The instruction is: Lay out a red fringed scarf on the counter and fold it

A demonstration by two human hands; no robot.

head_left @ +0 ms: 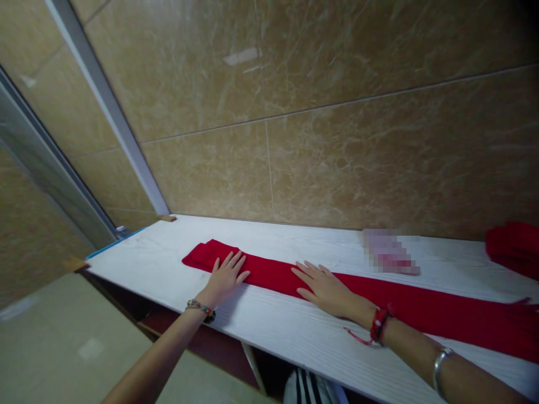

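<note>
A long red scarf (265, 272) lies flat along the white tabletop, its left end folded over and its right end running out of view. My left hand (225, 276) rests on the scarf near that folded end, fingers spread. Farther right, my right hand (324, 287) lies palm down on the middle stretch of the cloth, fingers apart. Neither hand grips anything. Bracelets circle both wrists.
Behind the scarf sits a blurred-out flat item (389, 252). A bunched red cloth (514, 247) is at the far right by the tiled wall (337, 140). Under the tabletop (147, 247), a striped white-and-black item (309, 387) shows in a shelf opening.
</note>
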